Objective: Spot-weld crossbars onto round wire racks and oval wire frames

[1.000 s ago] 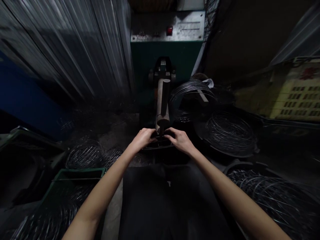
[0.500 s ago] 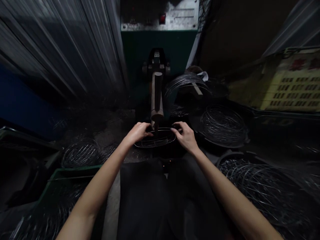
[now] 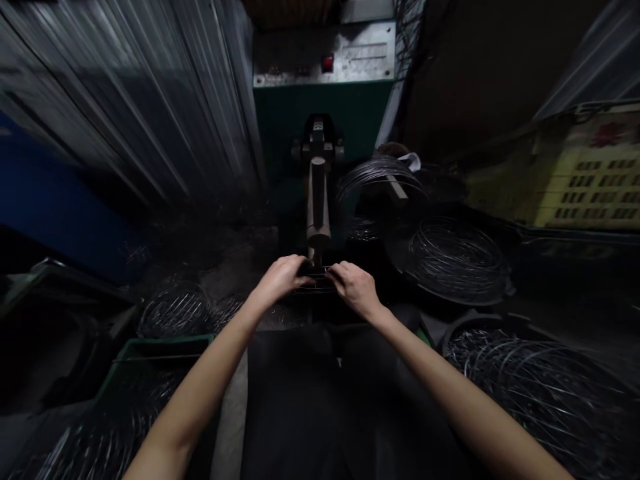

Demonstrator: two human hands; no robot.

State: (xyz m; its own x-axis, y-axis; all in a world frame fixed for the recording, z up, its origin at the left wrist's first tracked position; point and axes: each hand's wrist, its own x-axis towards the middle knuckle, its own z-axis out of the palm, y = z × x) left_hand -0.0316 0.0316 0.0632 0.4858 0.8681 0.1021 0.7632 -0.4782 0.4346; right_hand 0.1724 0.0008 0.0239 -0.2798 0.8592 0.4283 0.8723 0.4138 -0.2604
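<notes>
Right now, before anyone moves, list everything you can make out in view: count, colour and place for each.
machine: 1, green, top centre
switch: 1, red, machine's panel
rod: 1, grey, centre
wire frame: 1, silvery, below rod
coil: at least 1, silvery, right of rod
tubs: 2, dark, right, holding wirework
yellow crate: 1, yellow, far right
green crate: 1, green, lower left
wirework: uncountable, silvery, both sides
wall: 1, grey, upper left
panel: 1, blue, left edge
cloth: 1, black, bottom centre
left hand: 1, bare, at wire frame
right hand: 1, bare, at wire frame
</notes>
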